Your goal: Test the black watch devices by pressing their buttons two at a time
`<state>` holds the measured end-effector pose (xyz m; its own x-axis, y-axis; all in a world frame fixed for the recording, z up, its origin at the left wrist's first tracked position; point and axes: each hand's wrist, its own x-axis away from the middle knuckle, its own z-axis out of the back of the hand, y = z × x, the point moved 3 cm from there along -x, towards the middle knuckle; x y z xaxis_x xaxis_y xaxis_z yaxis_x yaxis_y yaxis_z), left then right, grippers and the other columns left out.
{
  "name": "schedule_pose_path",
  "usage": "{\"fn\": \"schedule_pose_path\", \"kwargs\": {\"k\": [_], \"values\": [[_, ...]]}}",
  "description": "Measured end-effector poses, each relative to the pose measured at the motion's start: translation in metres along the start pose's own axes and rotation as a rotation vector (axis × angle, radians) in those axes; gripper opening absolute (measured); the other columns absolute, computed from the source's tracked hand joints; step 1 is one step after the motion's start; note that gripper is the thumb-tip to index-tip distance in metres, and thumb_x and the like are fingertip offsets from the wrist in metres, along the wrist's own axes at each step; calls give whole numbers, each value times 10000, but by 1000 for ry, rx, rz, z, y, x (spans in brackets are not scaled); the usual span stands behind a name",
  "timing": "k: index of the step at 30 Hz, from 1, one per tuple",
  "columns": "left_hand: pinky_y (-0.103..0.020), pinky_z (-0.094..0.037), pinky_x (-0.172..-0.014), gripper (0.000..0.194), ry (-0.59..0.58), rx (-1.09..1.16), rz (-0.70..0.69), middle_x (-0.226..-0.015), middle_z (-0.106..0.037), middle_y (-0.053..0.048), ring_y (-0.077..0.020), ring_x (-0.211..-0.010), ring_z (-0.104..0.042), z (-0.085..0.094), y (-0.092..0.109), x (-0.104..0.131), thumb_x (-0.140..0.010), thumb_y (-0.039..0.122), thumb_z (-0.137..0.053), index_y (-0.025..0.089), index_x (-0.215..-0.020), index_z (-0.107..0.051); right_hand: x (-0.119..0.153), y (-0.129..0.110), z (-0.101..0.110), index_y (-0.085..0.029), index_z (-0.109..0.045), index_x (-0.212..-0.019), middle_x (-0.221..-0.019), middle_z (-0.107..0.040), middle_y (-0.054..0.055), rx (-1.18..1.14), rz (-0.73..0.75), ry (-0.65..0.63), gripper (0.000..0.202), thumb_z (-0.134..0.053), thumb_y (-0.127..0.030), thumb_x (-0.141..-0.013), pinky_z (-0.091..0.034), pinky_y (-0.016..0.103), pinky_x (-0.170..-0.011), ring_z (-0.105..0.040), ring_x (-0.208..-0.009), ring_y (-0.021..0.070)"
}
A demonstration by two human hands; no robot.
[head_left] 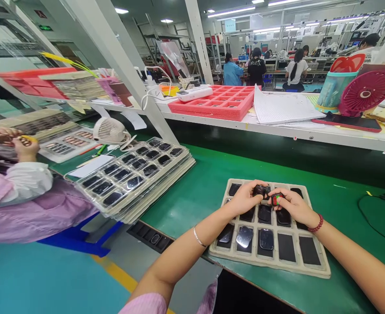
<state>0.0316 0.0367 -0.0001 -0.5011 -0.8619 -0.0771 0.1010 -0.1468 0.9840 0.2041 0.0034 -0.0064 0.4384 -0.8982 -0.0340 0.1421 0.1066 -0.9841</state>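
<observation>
Over the far half of a beige compartment tray (270, 263), my two hands are close together. My left hand (246, 198) is closed on a dark rounded device (259, 190). In the fingers of my right hand (293, 206) is a small smartwatch body (277, 199) with a red and green lit screen. The thumb lies near that screen. Below them, several glossy black rounded units sit in the tray's pockets, one of them a shiny unit (244, 237) in the front row. Two front pockets at the right show only dark lining. Fingers partly hide both held pieces.
Left of the tray stands a tall stack of clear-lidded trays (136, 174), with a white fan (112, 131) behind it. A co-worker's sleeve (28, 183) is at far left. A shelf (277, 131) crosses above the green table (205, 165); a black cable (372, 218) lies right.
</observation>
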Motion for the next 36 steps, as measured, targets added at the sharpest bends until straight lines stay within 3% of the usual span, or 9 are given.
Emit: {"fn": "schedule_pose_path", "kwargs": {"k": [8,16,23,36], "values": [[-269,-493,-722,498,-24,47,8,-892,-624,-38,-159,-796,-609,-1,-7,-1,-650,37,-502,169,-1128,-551,-1,2,3,-184,-546,-1086,-966,-634,68,-18,-14,-14,260,-408,-325,-916,-501,303,-682,-621,-722,159],[-290,-507,-768,521,-46,101,22,-979,-639,-53,-141,-765,-634,-2,-10,-2,-649,15,-486,175,-1143,-542,0,-1,0,-180,-542,-1010,-854,-637,36,63,0,5,195,-512,-192,-818,-488,272,-647,-576,-639,131],[-286,-511,-777,517,-52,136,15,-975,-646,-57,-136,-768,-639,-3,-12,-3,-649,5,-474,163,-1136,-548,0,-5,0,-185,-534,-986,-824,-631,30,95,19,7,195,-507,-174,-793,-467,265,-623,-561,-642,141],[-292,-516,-754,501,-38,115,2,-922,-641,-42,-150,-760,-638,-2,-13,-3,-646,16,-492,169,-1120,-554,1,-3,0,-204,-523,-1117,-934,-628,43,194,77,14,348,-504,-127,-779,-475,296,-678,-592,-738,175]]}}
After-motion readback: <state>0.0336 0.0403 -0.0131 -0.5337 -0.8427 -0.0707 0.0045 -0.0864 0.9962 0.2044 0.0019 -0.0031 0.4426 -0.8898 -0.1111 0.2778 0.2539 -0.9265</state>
